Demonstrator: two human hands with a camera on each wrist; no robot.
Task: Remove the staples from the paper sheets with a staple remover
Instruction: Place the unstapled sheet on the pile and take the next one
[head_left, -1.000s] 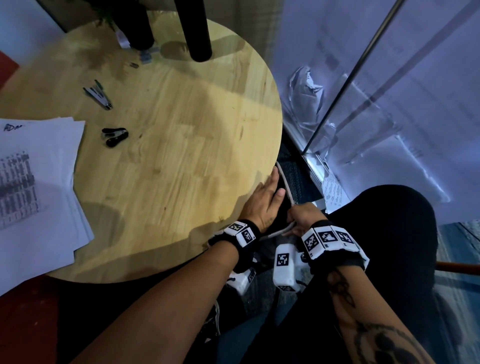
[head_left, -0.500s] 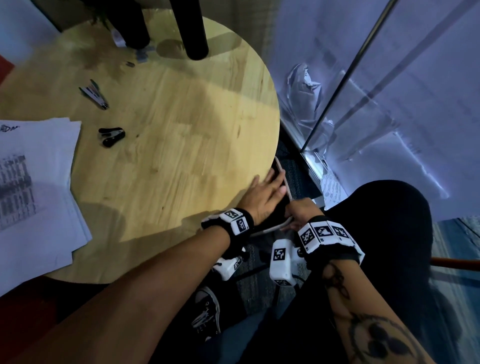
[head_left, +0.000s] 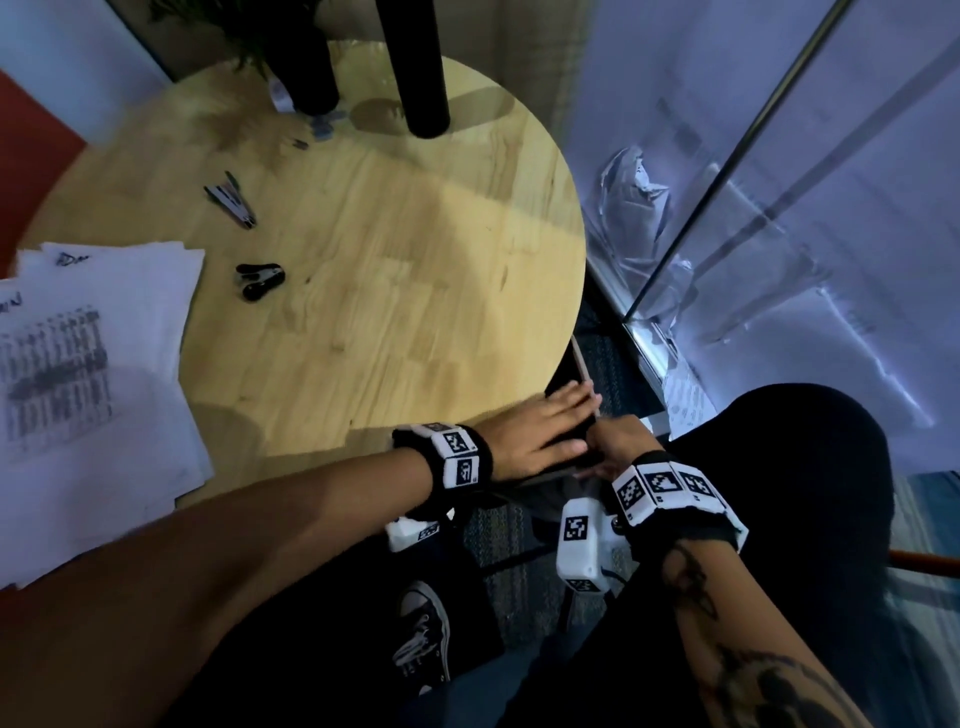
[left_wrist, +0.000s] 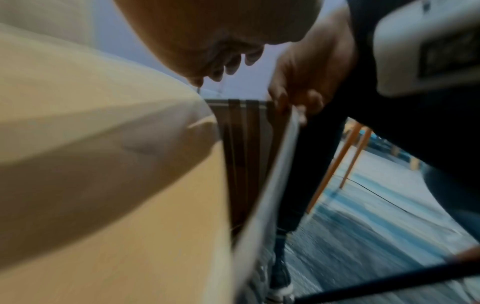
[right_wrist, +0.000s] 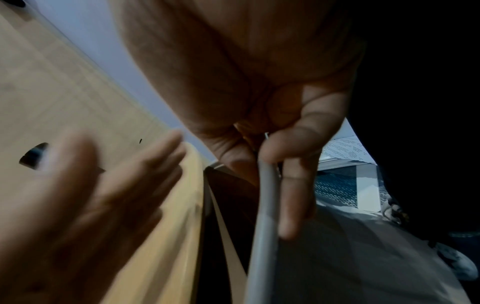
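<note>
**At the table's near edge, both hands on a flat device, the tool untouched**

At the near rim of the round table (head_left: 363, 322), the right hand (head_left: 618, 441) curls its fingers (right_wrist: 293, 185) round the edge of a thin flat dark device (head_left: 571, 384), a tablet or slim laptop by the look of it, which stands off the table beside the rim; the left hand (head_left: 540, 434) lies with fingers straight and flat across its dark face, gripping nothing; farther in, the black staple remover (head_left: 258, 280) lies alone on the wood, well apart from both hands; just beside it to the left the paper sheets (head_left: 88, 395) spread over the table's left edge, and whether staples are in them cannot be told; beyond lie a small multi-tool (head_left: 231, 201) and two black posts (head_left: 415, 67)

Judged from this, staple pulling has not begun; the risk is the device slipping off the rim, since only one hand truly grips it; a hasty reach could also sweep the overhanging sheets to the floor
</note>
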